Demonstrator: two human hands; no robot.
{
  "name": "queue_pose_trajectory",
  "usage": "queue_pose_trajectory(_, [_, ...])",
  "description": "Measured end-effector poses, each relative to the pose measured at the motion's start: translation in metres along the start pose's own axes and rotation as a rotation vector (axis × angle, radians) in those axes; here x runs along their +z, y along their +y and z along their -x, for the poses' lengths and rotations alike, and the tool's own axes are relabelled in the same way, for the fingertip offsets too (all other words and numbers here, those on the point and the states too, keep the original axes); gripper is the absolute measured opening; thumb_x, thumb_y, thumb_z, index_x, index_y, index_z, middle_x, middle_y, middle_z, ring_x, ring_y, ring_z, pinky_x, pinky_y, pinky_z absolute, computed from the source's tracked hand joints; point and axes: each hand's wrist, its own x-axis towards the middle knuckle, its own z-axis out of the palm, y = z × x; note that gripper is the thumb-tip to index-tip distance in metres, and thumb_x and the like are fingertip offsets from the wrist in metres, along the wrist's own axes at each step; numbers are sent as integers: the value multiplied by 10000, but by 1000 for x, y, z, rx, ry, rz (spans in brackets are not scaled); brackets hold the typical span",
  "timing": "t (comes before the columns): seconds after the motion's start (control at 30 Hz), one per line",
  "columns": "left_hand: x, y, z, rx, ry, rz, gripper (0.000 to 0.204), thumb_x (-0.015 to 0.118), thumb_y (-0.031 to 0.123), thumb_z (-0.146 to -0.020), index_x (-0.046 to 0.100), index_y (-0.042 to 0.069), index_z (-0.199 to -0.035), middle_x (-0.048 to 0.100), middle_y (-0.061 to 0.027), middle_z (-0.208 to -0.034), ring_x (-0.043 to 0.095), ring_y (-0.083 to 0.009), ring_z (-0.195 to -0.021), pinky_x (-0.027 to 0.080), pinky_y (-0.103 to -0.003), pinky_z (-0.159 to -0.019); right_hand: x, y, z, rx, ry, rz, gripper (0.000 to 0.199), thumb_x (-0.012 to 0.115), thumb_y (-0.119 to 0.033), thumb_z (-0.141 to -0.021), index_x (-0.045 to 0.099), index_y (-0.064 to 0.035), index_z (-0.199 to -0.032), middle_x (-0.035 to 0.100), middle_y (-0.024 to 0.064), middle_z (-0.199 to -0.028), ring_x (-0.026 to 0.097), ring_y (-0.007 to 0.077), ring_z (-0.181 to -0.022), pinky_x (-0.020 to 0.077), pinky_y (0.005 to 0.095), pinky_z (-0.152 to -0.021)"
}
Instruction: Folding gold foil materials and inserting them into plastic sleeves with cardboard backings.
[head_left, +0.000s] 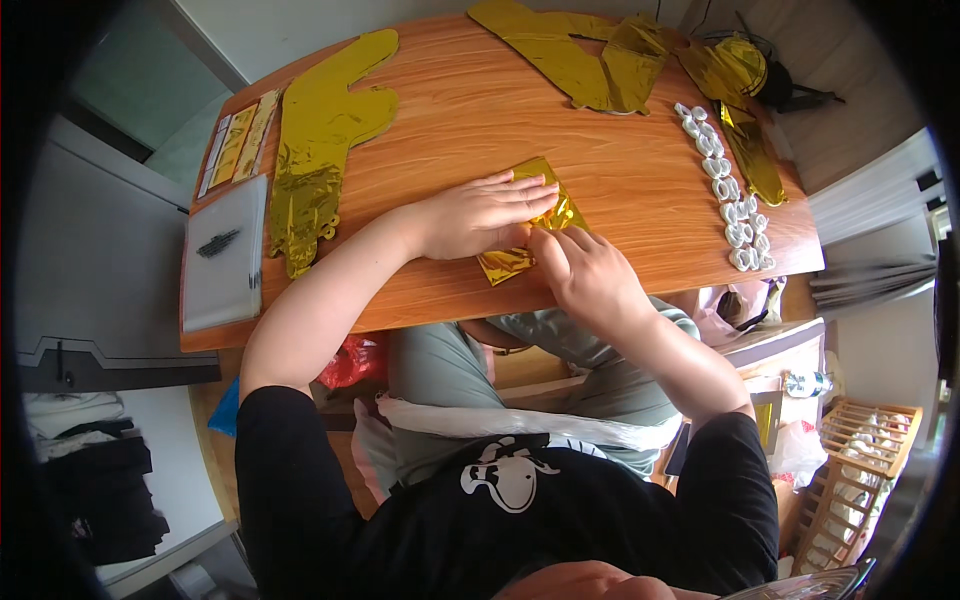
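A folded gold foil balloon (506,266) lies in front of me near the table's front edge, its surface creased and shiny. My left hand (480,215) rests flat across its middle, fingers stretched out to the right. Close beside it, my right hand (592,272) has its fingers curled in at the foil's right side, with the thumb near the left hand. Both hands cover most of the folded piece. What the right fingertips hold is partly hidden beneath them.
Flat gold foil balloons lie at the table's far left (340,120) and far right (610,60). White coiled bundles (720,170) line the right side. A clear plastic bag (225,250) and gold packets (238,140) sit at the left edge. Dark cables (775,85) stand at the back right.
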Motion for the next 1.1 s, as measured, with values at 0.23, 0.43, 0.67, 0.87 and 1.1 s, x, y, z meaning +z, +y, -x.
queue_pose_trajectory(0.23, [1,7,-4,-6,19,-31,718,629,390,-986,354,78,-1571,335,-105,-1641,233,-250,-1549,156,-476,-1275,11,14,-5,-54,87,-89,247,614,-48,-872,512,-10,-1094,643,146,-922,654,351,-876,547,438,-750])
queue_pose_trajectory(0.43, [3,7,-6,-44,33,17,633,599,315,-1008,381,85,-1557,347,-89,-1635,247,-240,-1543,149,-487,-1280,10,12,-7,-12,108,-128,289,660,-28,-872,518,-2,-1123,654,149,-920,674,335,-844,550,424,-702])
queue_pose_trajectory(0.67, [4,5,-6,-33,57,28,607,618,183,-973,417,84,-1538,349,-92,-1634,263,-249,-1537,171,-484,-1279,3,11,-12,50,119,-123,261,701,-51,-879,576,-43,-1108,666,129,-856,687,330,-790,559,419,-680])
queue_pose_trajectory(0.87, [6,4,-7,4,177,80,591,618,92,-972,427,65,-1531,344,-83,-1639,269,-272,-1534,202,-469,-1268,-7,8,-16,187,51,-167,201,697,-75,-895,669,-64,-1094,690,116,-928,690,327,-828,563,385,-686])
queue_pose_trajectory(1.1, [7,1,-8,-106,302,495,419,503,269,-1080,548,17,-1411,513,-130,-1483,459,-230,-1376,360,-353,-1152,-1,21,-14,570,227,-259,334,720,-121,-902,658,-16,-1212,666,160,-1118,675,311,-992,542,397,-864])
